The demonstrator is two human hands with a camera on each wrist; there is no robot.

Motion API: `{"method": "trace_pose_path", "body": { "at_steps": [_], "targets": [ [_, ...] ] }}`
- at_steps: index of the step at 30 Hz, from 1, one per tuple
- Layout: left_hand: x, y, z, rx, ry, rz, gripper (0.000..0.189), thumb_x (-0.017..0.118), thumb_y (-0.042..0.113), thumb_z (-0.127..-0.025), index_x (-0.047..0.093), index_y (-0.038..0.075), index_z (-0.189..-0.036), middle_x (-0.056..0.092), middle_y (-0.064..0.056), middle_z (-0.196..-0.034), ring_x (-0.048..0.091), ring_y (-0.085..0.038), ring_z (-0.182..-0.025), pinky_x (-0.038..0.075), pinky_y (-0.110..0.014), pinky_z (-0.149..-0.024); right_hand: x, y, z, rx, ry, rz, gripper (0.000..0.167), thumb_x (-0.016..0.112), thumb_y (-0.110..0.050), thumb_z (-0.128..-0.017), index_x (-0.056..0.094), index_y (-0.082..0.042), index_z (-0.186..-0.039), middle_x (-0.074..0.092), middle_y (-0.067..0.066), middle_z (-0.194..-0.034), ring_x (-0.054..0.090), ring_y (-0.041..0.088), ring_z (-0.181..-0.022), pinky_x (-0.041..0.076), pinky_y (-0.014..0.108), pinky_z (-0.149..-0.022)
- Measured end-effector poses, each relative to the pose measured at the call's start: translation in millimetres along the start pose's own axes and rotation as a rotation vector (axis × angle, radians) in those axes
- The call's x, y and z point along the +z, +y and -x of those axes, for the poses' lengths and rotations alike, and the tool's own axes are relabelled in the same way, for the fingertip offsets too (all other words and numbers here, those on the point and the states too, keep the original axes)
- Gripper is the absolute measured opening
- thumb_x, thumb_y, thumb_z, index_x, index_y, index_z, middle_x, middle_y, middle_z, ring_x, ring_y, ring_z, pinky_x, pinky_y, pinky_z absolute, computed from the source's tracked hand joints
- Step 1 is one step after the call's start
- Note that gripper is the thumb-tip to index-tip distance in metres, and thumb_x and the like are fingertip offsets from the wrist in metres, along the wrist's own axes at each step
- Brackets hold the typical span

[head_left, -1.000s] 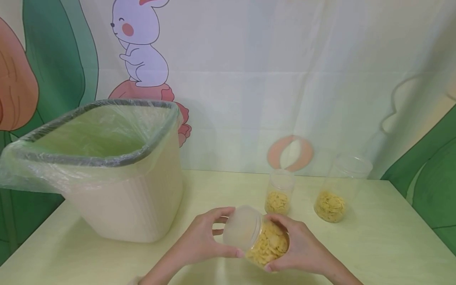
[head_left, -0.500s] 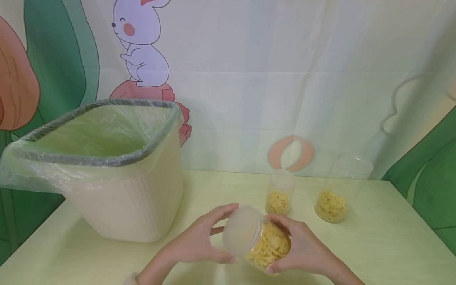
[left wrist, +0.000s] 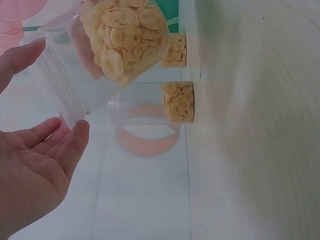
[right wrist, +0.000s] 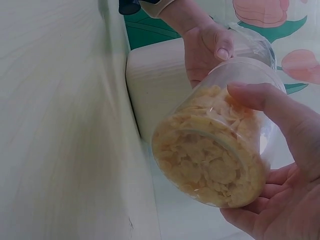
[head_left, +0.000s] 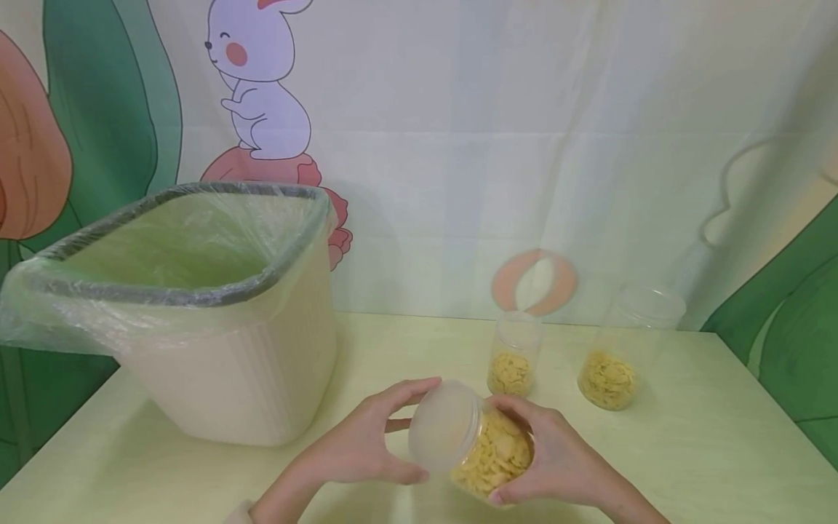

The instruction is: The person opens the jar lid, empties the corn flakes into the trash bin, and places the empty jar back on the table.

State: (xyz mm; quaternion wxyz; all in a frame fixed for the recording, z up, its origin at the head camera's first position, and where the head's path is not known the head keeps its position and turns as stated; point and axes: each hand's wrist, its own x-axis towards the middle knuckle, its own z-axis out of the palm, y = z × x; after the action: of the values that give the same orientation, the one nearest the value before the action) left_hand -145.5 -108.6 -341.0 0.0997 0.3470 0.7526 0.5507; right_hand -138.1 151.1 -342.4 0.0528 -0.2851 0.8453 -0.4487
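Observation:
A clear jar [head_left: 495, 453] of corn flakes, capped with a translucent lid [head_left: 445, 426], is held tilted above the table, lid end toward the left. My right hand [head_left: 556, 455] grips its lower part; in the right wrist view, the thumb [right wrist: 250, 95] lies along one side and fingers wrap the other. My left hand [head_left: 363, 437] is loosely spread around the lid, its index fingertip at the lid's upper edge and the thumb slightly off the lower edge. Behind stand a small jar [head_left: 511, 371] and a bigger jar [head_left: 607, 378], each partly filled with flakes.
A cream bin [head_left: 242, 378] lined with a thin plastic bag stands on the left of the pale table [head_left: 386, 349]. Directly behind the table hangs a printed curtain [head_left: 419, 182] with a rabbit and plants.
My left thumb has come off the lid's lower edge and the left fingers have spread wider. The right hand keeps its grip; the jar has hardly moved.

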Motion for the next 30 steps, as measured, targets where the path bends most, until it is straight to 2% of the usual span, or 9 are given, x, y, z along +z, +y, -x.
{"method": "trace_pose_path", "body": {
  "at_steps": [12, 21, 30],
  "targets": [
    [1.6, -1.4, -1.1, -0.056, 0.049, 0.010, 0.083, 0.083, 0.010, -0.063, 0.041, 0.007, -0.134, 0.046, -0.009, -0.132, 0.043, -0.027, -0.119, 0.045, -0.026, -0.091, 0.1, 0.4, -0.8, 0.014, 0.007, 0.030, 0.079, 0.086, -0.029, -0.053, 0.050, -0.005, -0.119, 0.058, 0.003, -0.113, 0.055, 0.014, -0.099, 0.045, 0.025, -0.082],
    [5.0, -1.2, -2.6, -0.103, 0.111, -0.010, 0.079, 0.084, 0.015, -0.062, 0.045, 0.004, -0.130, 0.049, -0.011, -0.128, 0.048, -0.029, -0.115, 0.049, -0.029, -0.086, 0.7, 2.9, -1.0, -0.001, 0.027, 0.055, 0.078, 0.086, -0.028, -0.053, 0.051, -0.006, -0.119, 0.059, 0.002, -0.110, 0.055, 0.012, -0.095, 0.046, 0.025, -0.080],
    [10.0, 0.7, -3.3, -0.136, 0.170, -0.035, 0.076, 0.085, 0.019, -0.060, 0.048, 0.002, -0.125, 0.052, -0.010, -0.123, 0.052, -0.027, -0.110, 0.051, -0.027, -0.082, 1.4, 3.4, -1.6, 0.021, 0.030, 0.050, 0.078, 0.086, -0.028, -0.053, 0.050, -0.005, -0.119, 0.059, 0.002, -0.111, 0.055, 0.013, -0.095, 0.046, 0.025, -0.080]
  ]
}}
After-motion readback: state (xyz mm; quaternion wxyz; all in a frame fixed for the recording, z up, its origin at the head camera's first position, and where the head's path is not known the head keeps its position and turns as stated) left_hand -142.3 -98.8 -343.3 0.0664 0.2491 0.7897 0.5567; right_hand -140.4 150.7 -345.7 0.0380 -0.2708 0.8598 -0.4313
